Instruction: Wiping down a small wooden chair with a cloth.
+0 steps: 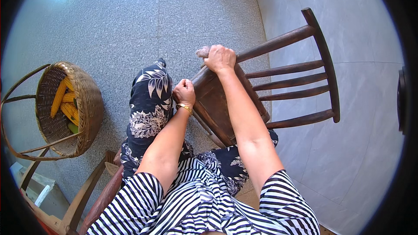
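Note:
A dark wooden chair (pixel 209 93) with a spindle back lies before me, its seat by my legs and its backrest (pixel 294 81) pointing right. My right hand (pixel 222 58) is closed around a crumpled greyish wad (pixel 203 52), perhaps a rag or scouring pad. That hand rests at the far corner of the seat, near the outermost back post (pixel 274 44). At the seat's left edge, beside my knee, my left hand (pixel 184 92) is clenched on the chair; its fingertips are hidden. A gold-coloured bracelet (pixel 184 107) circles the left wrist.
At left, a woven basket (pixel 93 104) with a tall handle holds several yellow corn cobs (pixel 58 99) and something green (pixel 73 128). Curved wooden furniture parts (pixel 86 191) and a grey container (pixel 49 191) stand at lower left. Speckled floor (pixel 130 16) meets smoother tiles (pixel 352 104).

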{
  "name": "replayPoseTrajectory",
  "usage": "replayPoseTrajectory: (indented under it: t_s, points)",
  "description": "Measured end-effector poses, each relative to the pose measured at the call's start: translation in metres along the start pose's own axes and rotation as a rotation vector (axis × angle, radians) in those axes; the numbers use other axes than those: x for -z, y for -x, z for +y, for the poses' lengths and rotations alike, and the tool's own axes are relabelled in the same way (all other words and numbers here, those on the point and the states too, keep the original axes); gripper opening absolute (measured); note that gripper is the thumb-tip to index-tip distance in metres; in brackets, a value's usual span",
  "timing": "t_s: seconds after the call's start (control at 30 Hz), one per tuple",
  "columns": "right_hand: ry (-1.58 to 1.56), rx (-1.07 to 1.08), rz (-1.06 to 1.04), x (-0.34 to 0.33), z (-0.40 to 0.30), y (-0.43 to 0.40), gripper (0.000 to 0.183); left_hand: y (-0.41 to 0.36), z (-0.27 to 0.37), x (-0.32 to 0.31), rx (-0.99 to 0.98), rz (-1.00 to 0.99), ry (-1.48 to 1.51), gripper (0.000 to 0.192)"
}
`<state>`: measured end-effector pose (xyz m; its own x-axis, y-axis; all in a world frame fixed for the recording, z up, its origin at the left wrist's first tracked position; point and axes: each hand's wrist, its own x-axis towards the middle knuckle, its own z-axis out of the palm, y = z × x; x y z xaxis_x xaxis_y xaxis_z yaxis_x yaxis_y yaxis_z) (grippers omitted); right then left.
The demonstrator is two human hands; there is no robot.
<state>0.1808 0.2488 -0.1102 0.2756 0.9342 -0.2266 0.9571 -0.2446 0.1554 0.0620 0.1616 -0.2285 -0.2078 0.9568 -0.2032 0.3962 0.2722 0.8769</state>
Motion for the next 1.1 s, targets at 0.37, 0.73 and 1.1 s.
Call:
replayPoseTrajectory:
  t_s: [0.37,0.73,1.1]
  points:
    - [-0.491,0.16,0.466,0.023,0.047,0.05,0.037,-0.008,-0.018,-0.009,-0.029,0.025,0.053,0.031]
    - [0.205,0.244,0.972,0.17,0.155,0.019,0.037,-0.011,-0.017,-0.011,-0.036,0.025,0.09,0.03]
    - [0.184,0.305,0.922,0.111,0.117,0.016,0.027,-0.011,-0.017,-0.01,-0.089,0.053,0.112,0.029]
